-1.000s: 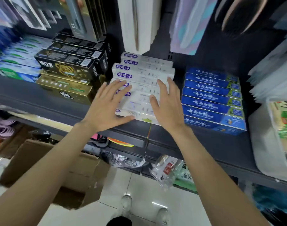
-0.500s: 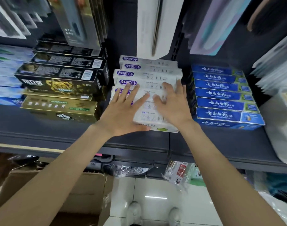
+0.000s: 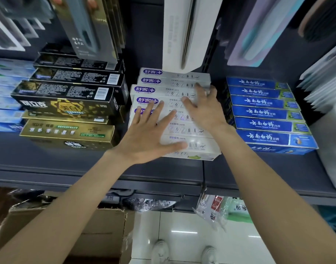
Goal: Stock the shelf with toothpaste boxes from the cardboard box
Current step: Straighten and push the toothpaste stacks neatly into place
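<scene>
A stepped stack of white toothpaste boxes with purple logos [image 3: 163, 80] lies on the dark shelf [image 3: 87, 168], in the middle. My left hand [image 3: 150, 134] lies flat on the lower front boxes, fingers spread and straight. My right hand [image 3: 203, 107] rests higher on the stack's right side, with its fingers reaching up over the upper boxes; how tightly they bend is unclear. The brown cardboard box [image 3: 98, 235] stands on the floor at the lower left, its inside mostly hidden by my left arm.
Black and gold toothpaste boxes [image 3: 68, 103] are stacked left of the white ones, blue boxes [image 3: 264, 113] to the right. Hanging packages [image 3: 182, 33] dangle just above the white stack. A white container [image 3: 333, 149] sits at the far right. Plastic bags [image 3: 213, 208] lie under the shelf.
Both hands have slid further up and back over the white stack. My right hand moved up toward the upper right boxes. The view has closed in on the shelf.
</scene>
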